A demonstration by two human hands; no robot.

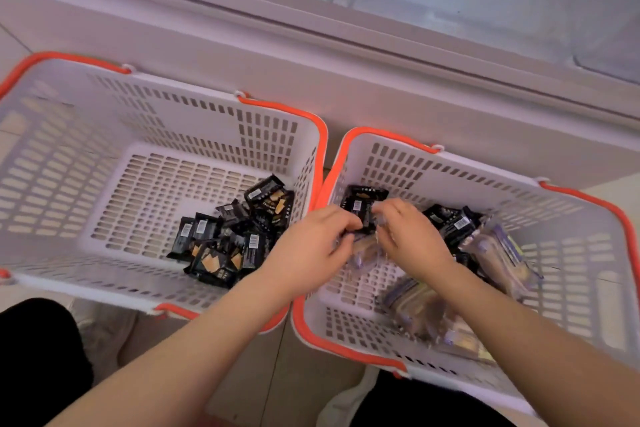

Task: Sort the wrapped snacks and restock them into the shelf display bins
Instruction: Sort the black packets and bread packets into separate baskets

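Snacks (227, 239) in left basket (145, 114)

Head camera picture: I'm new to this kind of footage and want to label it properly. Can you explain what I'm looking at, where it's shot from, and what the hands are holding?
There is no machine here, only a person's two bare hands. The single picture comes from a camera worn on the head, looking down past the forearms.

Two white slotted baskets with orange rims stand side by side in front of a white cabinet. The left basket holds a pile of black-wrapped snacks in its near right corner. The right basket holds a mix: more black packets and clear-wrapped snacks.

Both hands are in the right basket. The left hand and right hand have their fingers curled round one black packet between them. Motion blur hides whether they also hold the clear wrapper beneath.
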